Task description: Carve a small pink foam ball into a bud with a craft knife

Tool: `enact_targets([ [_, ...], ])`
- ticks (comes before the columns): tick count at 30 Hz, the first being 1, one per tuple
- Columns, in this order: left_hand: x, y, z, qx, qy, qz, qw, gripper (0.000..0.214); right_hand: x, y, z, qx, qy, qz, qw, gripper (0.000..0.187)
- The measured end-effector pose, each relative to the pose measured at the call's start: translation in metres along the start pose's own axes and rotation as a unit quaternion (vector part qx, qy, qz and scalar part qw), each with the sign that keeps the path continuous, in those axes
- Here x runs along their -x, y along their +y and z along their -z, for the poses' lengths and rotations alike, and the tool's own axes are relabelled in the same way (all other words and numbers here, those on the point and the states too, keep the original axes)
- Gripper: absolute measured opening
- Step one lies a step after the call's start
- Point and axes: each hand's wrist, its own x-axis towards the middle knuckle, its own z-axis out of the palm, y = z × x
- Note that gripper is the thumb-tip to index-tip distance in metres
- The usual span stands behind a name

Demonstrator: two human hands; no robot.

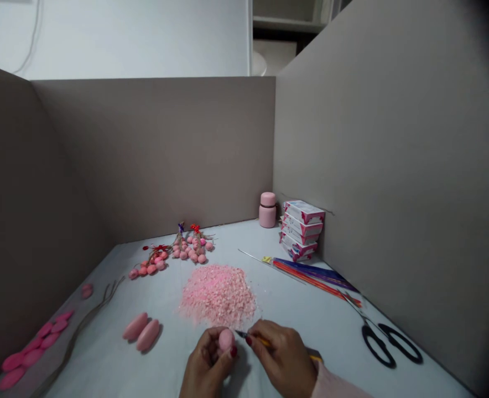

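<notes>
Between the fingertips of my left hand is a small round pink soap ball. My right hand grips a yellow-and-black utility knife. Its dark blade tip points left, close beside the ball; I cannot tell whether they touch. Just beyond both hands lies a heap of pink shavings. Two oval pink soap bars rest left of my left hand.
At left are several bright pink oval pieces, twine strands and small pink pieces. Tied bunches of pink balls lie behind the heap. Rightward are scissors, ribbons, stacked boxes and a pink flask. Grey panels enclose the table.
</notes>
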Motion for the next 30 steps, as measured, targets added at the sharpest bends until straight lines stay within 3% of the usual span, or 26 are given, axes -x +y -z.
enact_targets([
  [3,-0.001,-0.003,0.002,-0.003,-0.006,-0.019,1.000,0.030,0.003,-0.004,-0.001,-0.007,-0.026,0.038,0.999,0.018],
  [8,-0.002,-0.006,0.003,-0.008,-0.017,-0.034,0.999,0.025,0.003,-0.007,-0.002,0.007,-0.037,0.040,0.998,0.020],
  [15,0.000,-0.005,0.001,-0.028,-0.025,-0.034,0.999,0.028,-0.001,0.004,-0.001,0.019,-0.002,-0.032,0.999,0.021],
  [23,0.000,-0.002,0.002,-0.083,-0.004,-0.046,0.995,0.020,0.005,-0.009,0.001,0.009,-0.049,0.056,0.997,0.017],
  [30,0.002,0.005,-0.002,-0.067,-0.017,-0.043,0.997,0.024,0.001,-0.003,0.001,0.019,-0.035,0.011,0.999,0.018],
])
